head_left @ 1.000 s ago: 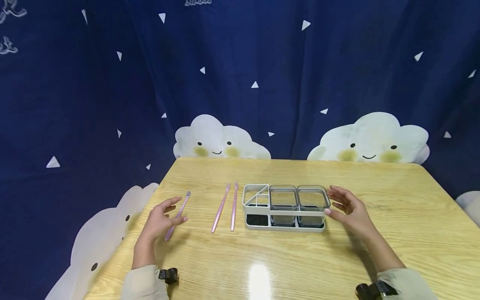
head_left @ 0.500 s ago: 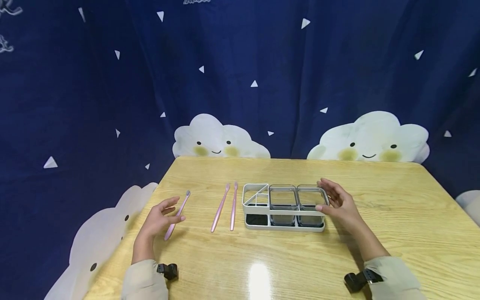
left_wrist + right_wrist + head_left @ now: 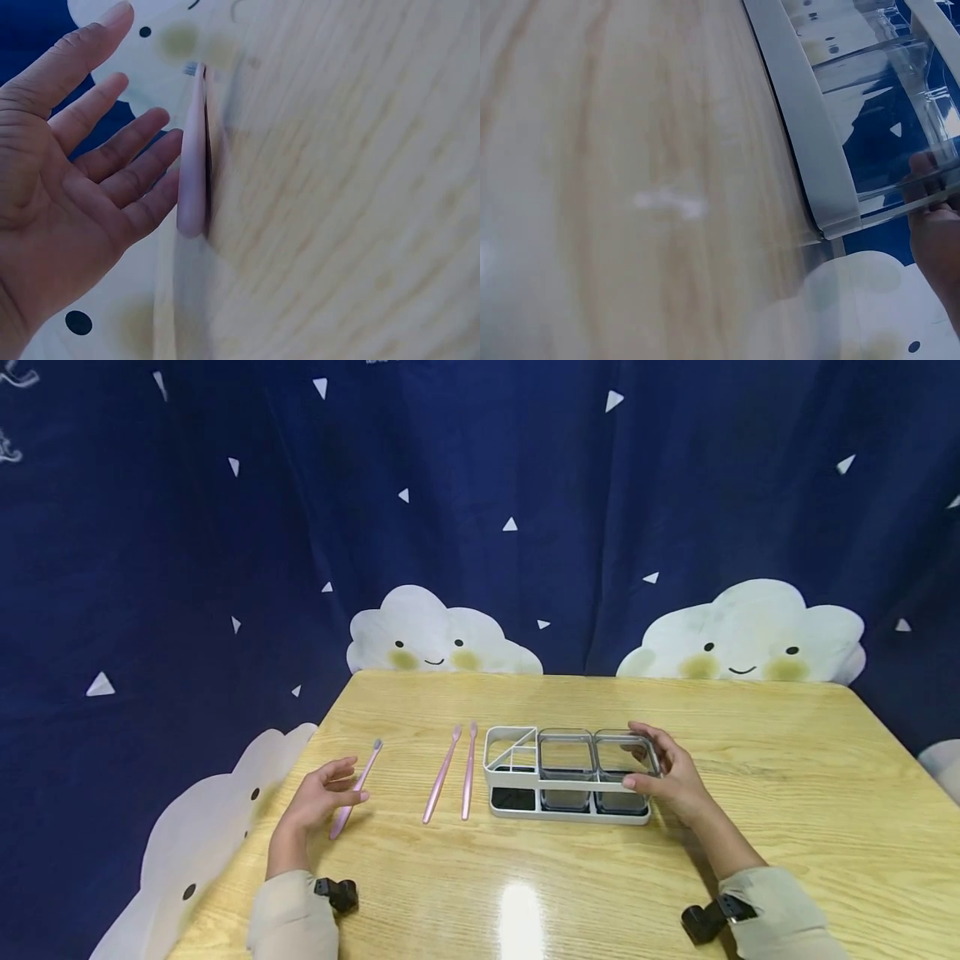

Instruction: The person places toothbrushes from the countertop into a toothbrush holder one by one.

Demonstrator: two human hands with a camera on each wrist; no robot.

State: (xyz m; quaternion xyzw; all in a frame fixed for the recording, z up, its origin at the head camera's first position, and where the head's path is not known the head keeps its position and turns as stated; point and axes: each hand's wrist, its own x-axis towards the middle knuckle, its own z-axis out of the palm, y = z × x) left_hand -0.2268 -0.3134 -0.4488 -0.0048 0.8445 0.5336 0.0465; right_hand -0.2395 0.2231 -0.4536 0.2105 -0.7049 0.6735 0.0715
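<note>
A white toothbrush holder (image 3: 517,782) with a divided compartment at its left stands upright on the table. Two clear square cups, a middle cup (image 3: 566,756) and a right cup (image 3: 622,753), sit in it. My right hand (image 3: 678,785) grips the holder's right end, thumb at the front rail and fingers round the back; part of the fingers shows through clear plastic in the right wrist view. My left hand (image 3: 315,802) hovers, relaxed and holding nothing, beside a pink toothbrush (image 3: 193,172) with a grey head. Whether it touches the brush cannot be told.
Two more pink toothbrushes, one (image 3: 441,777) slanted and one (image 3: 468,772) nearly straight, lie between my left hand and the holder. The wooden table (image 3: 585,893) ends at a dark blue curtain (image 3: 480,485) with clouds.
My right hand has moved left from beside the holder, and its thumb and fingers now close round the right end. My left hand and the toothbrushes have hardly moved.
</note>
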